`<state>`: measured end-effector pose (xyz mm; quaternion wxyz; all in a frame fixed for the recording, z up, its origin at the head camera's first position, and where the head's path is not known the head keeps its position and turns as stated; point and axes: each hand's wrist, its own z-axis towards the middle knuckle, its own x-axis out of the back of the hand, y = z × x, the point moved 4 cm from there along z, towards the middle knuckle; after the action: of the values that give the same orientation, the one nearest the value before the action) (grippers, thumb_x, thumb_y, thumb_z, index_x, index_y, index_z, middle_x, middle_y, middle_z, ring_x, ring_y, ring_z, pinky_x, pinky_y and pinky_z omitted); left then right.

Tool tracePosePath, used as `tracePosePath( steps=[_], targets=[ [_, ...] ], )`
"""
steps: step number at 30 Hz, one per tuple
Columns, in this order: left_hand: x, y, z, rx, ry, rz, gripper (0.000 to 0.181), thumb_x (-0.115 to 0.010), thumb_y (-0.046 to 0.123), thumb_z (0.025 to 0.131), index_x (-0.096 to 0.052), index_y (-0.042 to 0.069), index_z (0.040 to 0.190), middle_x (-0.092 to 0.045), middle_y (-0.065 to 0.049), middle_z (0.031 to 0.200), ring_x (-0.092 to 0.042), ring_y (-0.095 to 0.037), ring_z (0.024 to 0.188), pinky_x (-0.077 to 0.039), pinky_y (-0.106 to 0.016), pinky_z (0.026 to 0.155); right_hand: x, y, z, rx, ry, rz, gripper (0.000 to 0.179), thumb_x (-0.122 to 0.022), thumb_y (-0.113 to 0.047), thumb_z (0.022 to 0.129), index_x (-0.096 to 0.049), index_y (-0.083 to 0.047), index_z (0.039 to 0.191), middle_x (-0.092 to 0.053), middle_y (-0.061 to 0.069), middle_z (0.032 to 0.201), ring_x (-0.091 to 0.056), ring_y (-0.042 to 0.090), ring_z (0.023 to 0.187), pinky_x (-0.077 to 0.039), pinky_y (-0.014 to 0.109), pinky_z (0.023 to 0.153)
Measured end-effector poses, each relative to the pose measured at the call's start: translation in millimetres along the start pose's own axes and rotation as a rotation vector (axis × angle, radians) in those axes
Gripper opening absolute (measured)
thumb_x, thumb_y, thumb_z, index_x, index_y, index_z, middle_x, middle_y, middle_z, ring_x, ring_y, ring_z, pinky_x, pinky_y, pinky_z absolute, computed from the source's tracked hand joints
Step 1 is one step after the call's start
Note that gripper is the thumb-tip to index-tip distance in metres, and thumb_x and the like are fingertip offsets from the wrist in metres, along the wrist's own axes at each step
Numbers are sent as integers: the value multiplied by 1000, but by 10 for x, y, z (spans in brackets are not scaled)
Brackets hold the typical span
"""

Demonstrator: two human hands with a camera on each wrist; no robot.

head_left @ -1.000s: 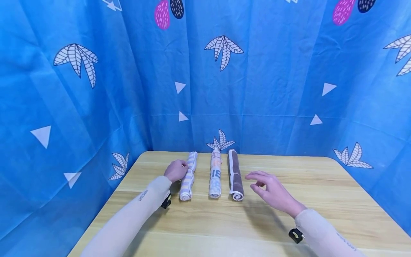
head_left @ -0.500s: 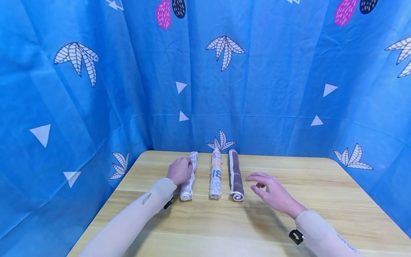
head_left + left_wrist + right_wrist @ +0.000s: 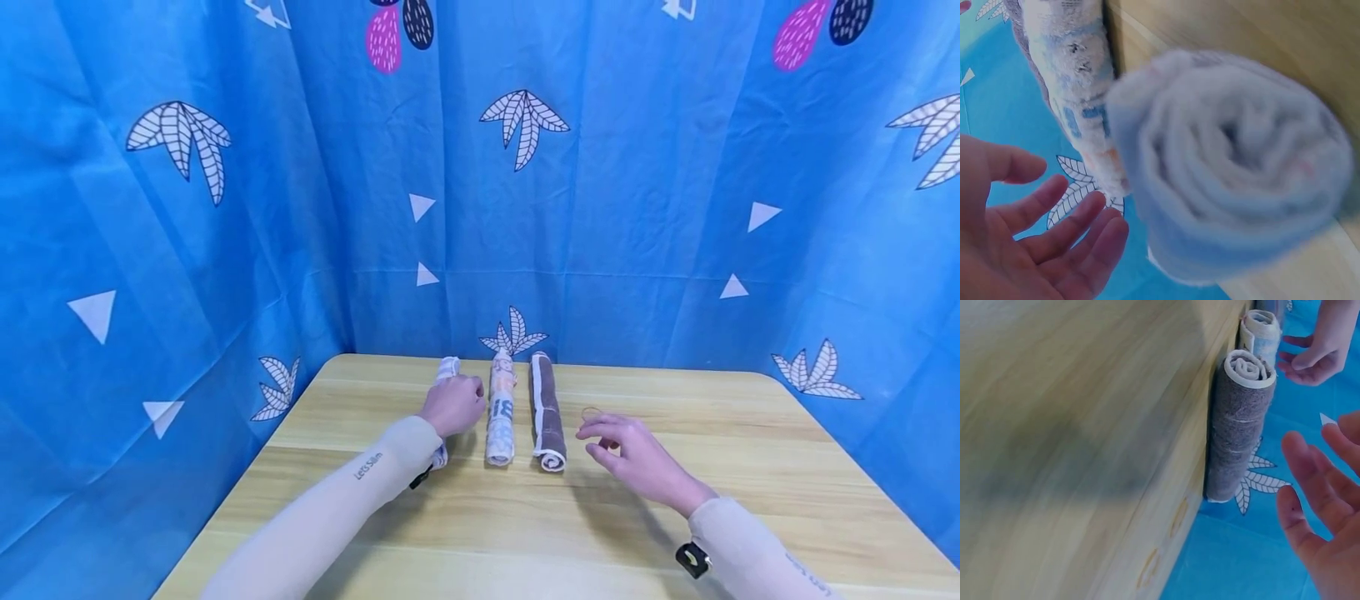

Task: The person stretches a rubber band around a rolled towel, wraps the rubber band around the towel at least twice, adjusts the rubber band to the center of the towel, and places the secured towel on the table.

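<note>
Three rolled towels lie side by side on the table. My left hand (image 3: 453, 405) is above the striped towel roll (image 3: 448, 367), hiding most of it, with its fingers toward the middle roll. In the left wrist view the fingers (image 3: 1088, 219) are loosely bent and hold nothing; the end of the striped roll (image 3: 1229, 150) looms close. The middle towel roll (image 3: 502, 408) is white with coloured print. To its right lies the brown towel roll (image 3: 550, 408) with a white edge. My right hand (image 3: 633, 454) hovers right of the brown roll, fingers loosely bent, holding nothing.
Two thin rubber bands, one of them a tan rubber band (image 3: 1147, 567), lie on the wooden table (image 3: 480, 533) near my right hand. A blue patterned curtain (image 3: 630, 208) hangs behind and along both sides of the table.
My left hand has moved right, from the striped roll's left side to across it, toward the middle roll. My right hand stays nearly still; a rubber band now shows beyond its fingers.
</note>
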<state>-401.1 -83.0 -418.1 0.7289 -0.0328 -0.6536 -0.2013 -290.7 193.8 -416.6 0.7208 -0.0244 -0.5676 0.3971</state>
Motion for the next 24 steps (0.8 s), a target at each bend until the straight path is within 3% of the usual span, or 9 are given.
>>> tracePosePath(
  steps=[6, 8, 14, 17, 21, 24],
  targets=[
    [-117, 60, 75, 24, -39, -20, 21, -64, 30, 94, -69, 13, 104, -67, -3, 95, -62, -20, 86, -54, -43, 76, -34, 26, -34, 9, -23, 7, 22, -68, -8, 92, -74, -10, 113, -69, 7, 122, -64, 3, 87, -57, 29, 80],
    [-143, 47, 91, 27, -26, 11, 25, -65, 32, 93, -70, 12, 106, -67, -4, 95, -62, -20, 87, -53, -44, 78, -48, 38, -38, 6, -34, 0, 21, -68, -8, 92, -74, -12, 112, -69, 4, 121, -63, 2, 87, -57, 29, 81],
    [-180, -124, 115, 113, 39, 151, 31, -68, 26, 88, -70, 8, 112, -66, -14, 111, -58, -32, 104, -50, -57, 85, -59, 48, -45, 13, -40, -27, 20, -67, -10, 93, -74, -14, 112, -70, 1, 119, -63, 2, 89, -56, 33, 83],
    [-179, -193, 117, 147, 13, 122, 25, -68, 16, 85, -70, 4, 107, -63, -18, 117, -55, -35, 109, -54, -56, 80, -56, 54, -49, 13, -39, -37, 20, -68, -11, 93, -74, -14, 112, -70, -1, 118, -62, 1, 88, -56, 34, 84],
    [-175, -244, 127, 121, -24, 81, 22, -67, 10, 86, -70, 0, 105, -61, -19, 114, -53, -34, 106, -58, -48, 74, -69, 50, -35, 14, -42, -46, 20, -68, -11, 93, -74, -13, 112, -70, -1, 118, -62, 0, 87, -56, 35, 84],
    [-174, -273, 152, 87, -27, 62, 22, -66, 8, 85, -70, -1, 105, -61, -19, 111, -53, -33, 105, -58, -46, 79, -87, 34, -17, 13, -49, -36, 21, -68, -11, 93, -74, -12, 112, -70, -1, 117, -62, 0, 86, -56, 36, 83]
  ],
)
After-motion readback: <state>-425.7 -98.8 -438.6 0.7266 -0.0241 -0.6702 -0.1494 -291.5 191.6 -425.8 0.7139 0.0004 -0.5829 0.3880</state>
